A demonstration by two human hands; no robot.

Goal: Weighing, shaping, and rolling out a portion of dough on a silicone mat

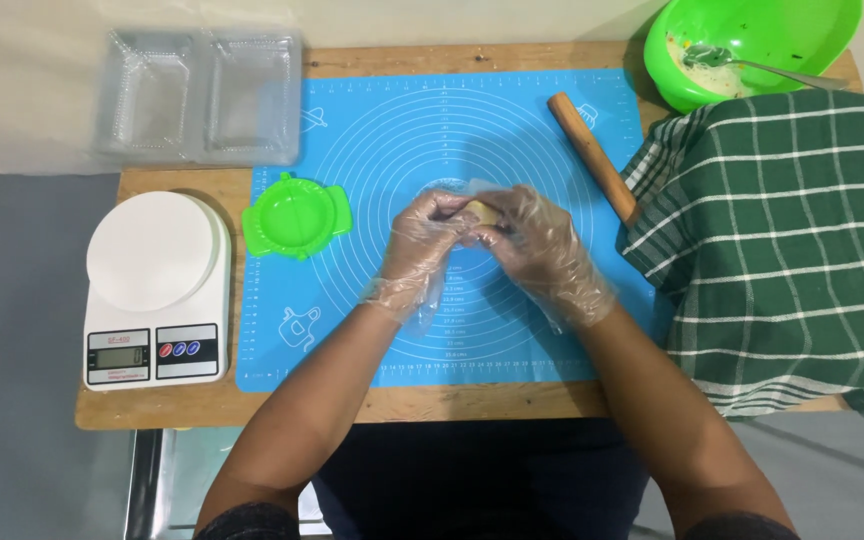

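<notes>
Both my hands wear clear plastic gloves and meet over the middle of a blue silicone baking mat (372,330). My left hand (420,245) and my right hand (542,250) pinch a small pale lump of dough (482,212) between their fingertips, held just above the mat. A green round dumpling press (297,215) lies open on the mat's left edge. A wooden rolling pin (592,155) lies diagonally at the mat's upper right.
A white kitchen scale (157,290) stands at the left of the wooden table (252,405). A clear plastic two-part tray (202,95) sits at the back left. A green bowl (752,50) with filling and a spoon is at the back right, above a green checked cloth (782,250).
</notes>
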